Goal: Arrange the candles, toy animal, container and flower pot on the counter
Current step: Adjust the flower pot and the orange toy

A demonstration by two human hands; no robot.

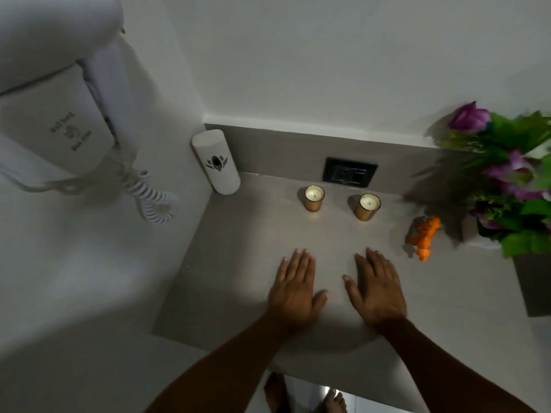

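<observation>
Both hands lie palm down on the grey tabletop (238,263), side by side and a little apart, the left hand (295,289) and the right hand (374,289) each with fingers (301,263) stretched flat, released and grasping nothing. Straight beyond the left fingertips stands one candle in a gold glass (313,198), upright with a white wax top and a dark wick; beyond the right fingertips stands a second gold-glass candle (367,207), apart from the first and equally upright. Behind the two candles a black wall socket plate (349,172) sits in the low grey backsplash. To the right of the right fingers, clear of them, lies the orange toy animal (423,236), its shape too blurred to name more closely. Just past the toy, at the right edge, is the flower pot (477,236), white, filled with green leaves and purple artificial flowers (469,117) that spill out of view. Far beyond and left of the left fingers, in the corner, stands a white cylindrical container (216,162) printed with a dark lotus-like emblem and no readable words. On the left wall hangs a white wall-mounted hair dryer (59,120) with a coiled cord (150,198); its printed label is blurred, though it seems to begin "Wall" and end "Hair Dryer".
</observation>
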